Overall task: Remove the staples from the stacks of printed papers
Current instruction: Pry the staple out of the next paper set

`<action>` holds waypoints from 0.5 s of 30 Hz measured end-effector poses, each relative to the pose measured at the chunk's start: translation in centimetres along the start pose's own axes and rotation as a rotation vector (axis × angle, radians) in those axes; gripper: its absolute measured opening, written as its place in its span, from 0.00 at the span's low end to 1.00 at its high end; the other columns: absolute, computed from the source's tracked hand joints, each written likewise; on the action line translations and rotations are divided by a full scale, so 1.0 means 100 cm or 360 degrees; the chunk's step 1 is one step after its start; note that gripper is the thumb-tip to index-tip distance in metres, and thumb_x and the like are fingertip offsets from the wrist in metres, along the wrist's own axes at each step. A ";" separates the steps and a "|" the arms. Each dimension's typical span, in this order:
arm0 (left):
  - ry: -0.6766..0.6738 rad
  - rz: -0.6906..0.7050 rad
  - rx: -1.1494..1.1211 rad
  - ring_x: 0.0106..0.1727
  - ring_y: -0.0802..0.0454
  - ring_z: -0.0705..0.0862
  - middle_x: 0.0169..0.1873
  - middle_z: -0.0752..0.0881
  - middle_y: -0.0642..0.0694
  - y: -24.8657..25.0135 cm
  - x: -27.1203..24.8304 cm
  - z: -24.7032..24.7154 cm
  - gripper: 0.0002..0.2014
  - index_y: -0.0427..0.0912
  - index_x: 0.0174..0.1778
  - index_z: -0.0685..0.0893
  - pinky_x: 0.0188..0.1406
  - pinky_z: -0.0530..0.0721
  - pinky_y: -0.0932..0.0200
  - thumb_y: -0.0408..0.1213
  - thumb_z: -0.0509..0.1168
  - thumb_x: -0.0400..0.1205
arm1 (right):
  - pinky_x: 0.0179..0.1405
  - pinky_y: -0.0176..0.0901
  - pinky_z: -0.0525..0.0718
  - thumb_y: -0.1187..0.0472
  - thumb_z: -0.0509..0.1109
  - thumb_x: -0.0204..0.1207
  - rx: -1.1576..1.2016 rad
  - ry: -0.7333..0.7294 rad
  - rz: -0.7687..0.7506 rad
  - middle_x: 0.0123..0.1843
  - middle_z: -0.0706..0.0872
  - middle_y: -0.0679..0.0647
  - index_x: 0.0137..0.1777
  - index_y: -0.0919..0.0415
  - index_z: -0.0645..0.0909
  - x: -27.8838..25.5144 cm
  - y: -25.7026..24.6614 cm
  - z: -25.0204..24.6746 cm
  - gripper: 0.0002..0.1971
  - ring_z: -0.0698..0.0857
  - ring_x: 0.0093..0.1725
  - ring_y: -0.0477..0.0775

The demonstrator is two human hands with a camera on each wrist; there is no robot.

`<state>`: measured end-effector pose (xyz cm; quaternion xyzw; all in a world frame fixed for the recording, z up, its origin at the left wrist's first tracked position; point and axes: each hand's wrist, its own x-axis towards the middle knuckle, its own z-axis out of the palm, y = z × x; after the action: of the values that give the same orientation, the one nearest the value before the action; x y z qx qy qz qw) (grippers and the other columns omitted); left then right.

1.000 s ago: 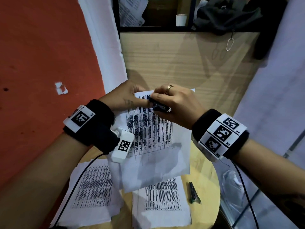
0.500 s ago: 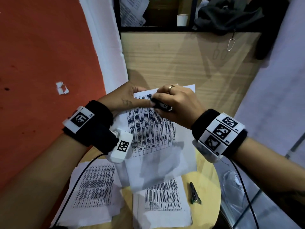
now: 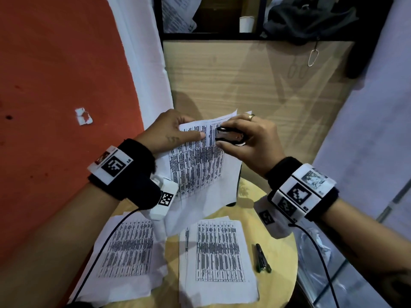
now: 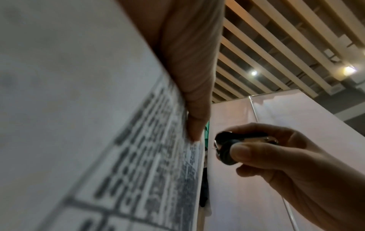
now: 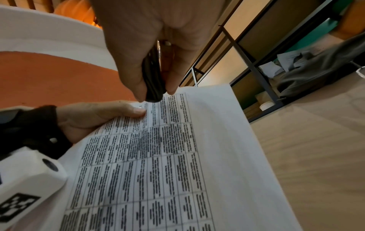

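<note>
Two hands up over the round counter, and we're mid-job. The left hand pinches the held stack at its top-left corner, thumb flat across the print, the sheets lifted clear and tilted toward the person. The right hand is clenched on a small black remover, its nose hovering right at the top edge of the page, at about 3 o'clock from that thumb. From the left wrist view the tool sits just off the paper edge, not biting it. No staple shows anywhere, too small to tell, so whether this one is already out is anybody's guess.

How far along? Two more stacks lie flat below: one at 7 o'clock, one at 6 o'clock. Stapled or freed, I can't say from here. My read: one stack in hand, two others to confirm, the job somewhere in the middle.

A dark pen-like tool rests at 4 o'clock on the counter, untouched.

Writing? The pages carry dense printed tables, all blurred, nothing readable. The wrist bands show square black-and-white codes, with a small "L" beside the left one; no brand readable.
</note>
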<state>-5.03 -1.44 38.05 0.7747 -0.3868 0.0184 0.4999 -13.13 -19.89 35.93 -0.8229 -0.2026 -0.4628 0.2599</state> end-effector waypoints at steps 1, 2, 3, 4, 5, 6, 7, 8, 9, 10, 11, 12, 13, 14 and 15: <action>0.0051 -0.0003 0.0081 0.38 0.47 0.87 0.37 0.91 0.41 -0.003 0.001 0.001 0.14 0.47 0.39 0.90 0.49 0.85 0.45 0.51 0.75 0.63 | 0.45 0.22 0.74 0.60 0.80 0.60 -0.0024 -0.0024 0.0018 0.40 0.88 0.59 0.46 0.67 0.88 -0.003 0.001 0.002 0.15 0.81 0.41 0.44; 0.0099 -0.0002 0.0163 0.39 0.44 0.88 0.37 0.91 0.42 -0.005 0.002 0.001 0.16 0.50 0.40 0.90 0.49 0.87 0.42 0.54 0.73 0.62 | 0.44 0.23 0.75 0.59 0.79 0.60 -0.0048 -0.0048 0.0045 0.40 0.88 0.58 0.45 0.66 0.88 -0.006 0.002 0.004 0.15 0.82 0.40 0.45; 0.0142 0.0005 0.0239 0.41 0.41 0.89 0.36 0.91 0.42 -0.005 0.003 0.001 0.16 0.51 0.40 0.90 0.47 0.86 0.39 0.55 0.72 0.62 | 0.43 0.25 0.75 0.58 0.79 0.59 -0.0074 -0.0065 0.0075 0.39 0.88 0.58 0.45 0.65 0.88 -0.011 0.004 0.006 0.15 0.82 0.39 0.46; 0.0178 0.0016 0.0303 0.41 0.39 0.89 0.35 0.91 0.42 -0.006 0.004 0.001 0.16 0.49 0.39 0.90 0.45 0.86 0.39 0.55 0.71 0.62 | 0.42 0.29 0.76 0.57 0.78 0.59 -0.0106 -0.0076 0.0112 0.39 0.88 0.58 0.44 0.65 0.89 -0.015 0.005 0.008 0.15 0.83 0.38 0.48; 0.0206 0.0025 0.0352 0.41 0.39 0.89 0.35 0.91 0.41 -0.006 0.004 0.001 0.15 0.47 0.38 0.90 0.44 0.86 0.39 0.53 0.72 0.63 | 0.41 0.32 0.76 0.56 0.78 0.58 -0.0144 -0.0083 0.0159 0.38 0.88 0.58 0.43 0.64 0.89 -0.019 0.007 0.009 0.15 0.84 0.37 0.51; 0.0221 0.0029 0.0393 0.41 0.39 0.89 0.35 0.91 0.41 -0.006 0.004 0.001 0.14 0.45 0.38 0.91 0.44 0.86 0.40 0.51 0.73 0.64 | 0.41 0.36 0.77 0.56 0.79 0.58 -0.0182 -0.0108 0.0229 0.38 0.88 0.59 0.43 0.64 0.89 -0.022 0.008 0.010 0.15 0.85 0.37 0.54; 0.0221 0.0031 0.0417 0.41 0.40 0.89 0.35 0.91 0.42 -0.005 0.004 0.000 0.14 0.45 0.38 0.91 0.45 0.86 0.41 0.51 0.74 0.65 | 0.42 0.40 0.78 0.56 0.80 0.58 -0.0213 -0.0159 0.0320 0.39 0.88 0.60 0.44 0.64 0.89 -0.024 0.010 0.011 0.16 0.86 0.38 0.58; 0.0221 0.0028 0.0422 0.41 0.42 0.89 0.35 0.91 0.42 -0.005 0.004 0.000 0.12 0.46 0.38 0.91 0.46 0.86 0.42 0.50 0.76 0.65 | 0.45 0.43 0.78 0.57 0.82 0.59 -0.0243 -0.0232 0.0423 0.40 0.88 0.61 0.46 0.64 0.89 -0.027 0.011 0.011 0.17 0.86 0.41 0.60; 0.0223 0.0023 0.0413 0.41 0.43 0.89 0.35 0.91 0.43 -0.006 0.004 -0.001 0.11 0.47 0.37 0.91 0.47 0.86 0.42 0.50 0.76 0.66 | 0.47 0.44 0.79 0.57 0.82 0.59 -0.0265 -0.0305 0.0519 0.43 0.89 0.61 0.48 0.64 0.89 -0.029 0.013 0.011 0.18 0.86 0.44 0.60; 0.0221 0.0022 0.0394 0.41 0.45 0.89 0.35 0.91 0.44 -0.007 0.003 -0.002 0.12 0.47 0.38 0.91 0.48 0.85 0.43 0.50 0.76 0.66 | 0.49 0.44 0.78 0.56 0.82 0.60 -0.0265 -0.0359 0.0617 0.44 0.89 0.60 0.49 0.63 0.89 -0.031 0.016 0.011 0.18 0.86 0.46 0.58; 0.0214 0.0021 0.0370 0.41 0.46 0.89 0.35 0.91 0.44 -0.008 0.003 -0.002 0.14 0.45 0.38 0.91 0.49 0.85 0.43 0.51 0.75 0.66 | 0.50 0.43 0.79 0.56 0.82 0.60 -0.0232 -0.0383 0.0715 0.45 0.90 0.59 0.50 0.62 0.89 -0.034 0.020 0.011 0.19 0.86 0.46 0.56; 0.0206 0.0021 0.0343 0.41 0.46 0.89 0.36 0.91 0.44 -0.009 0.003 -0.003 0.16 0.44 0.39 0.91 0.50 0.85 0.42 0.52 0.74 0.66 | 0.49 0.41 0.79 0.55 0.82 0.59 -0.0174 -0.0389 0.0805 0.45 0.90 0.57 0.49 0.61 0.89 -0.036 0.025 0.012 0.18 0.86 0.45 0.53; 0.0199 0.0014 0.0316 0.41 0.46 0.89 0.36 0.91 0.44 -0.012 0.003 -0.003 0.16 0.43 0.40 0.91 0.51 0.85 0.41 0.52 0.74 0.66 | 0.47 0.39 0.80 0.56 0.83 0.59 -0.0100 -0.0392 0.0902 0.44 0.91 0.55 0.48 0.61 0.89 -0.039 0.032 0.014 0.18 0.86 0.43 0.50; 0.0192 0.0004 0.0298 0.39 0.47 0.88 0.35 0.91 0.43 -0.014 0.004 -0.004 0.17 0.43 0.40 0.91 0.51 0.85 0.40 0.52 0.74 0.66 | 0.46 0.38 0.81 0.56 0.84 0.58 -0.0016 -0.0403 0.0994 0.43 0.91 0.54 0.48 0.60 0.89 -0.041 0.038 0.016 0.18 0.86 0.41 0.48; 0.0181 -0.0011 0.0292 0.37 0.48 0.87 0.35 0.91 0.41 -0.016 0.005 -0.004 0.16 0.43 0.38 0.91 0.50 0.85 0.40 0.52 0.74 0.65 | 0.44 0.39 0.81 0.57 0.84 0.57 0.0075 -0.0409 0.1083 0.44 0.89 0.53 0.47 0.61 0.88 -0.043 0.044 0.018 0.18 0.85 0.40 0.48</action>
<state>-3.57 -1.08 37.25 0.8163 -0.3518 0.0959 0.4481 -11.54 -22.62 30.36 -0.8884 0.0412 -0.2379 0.3905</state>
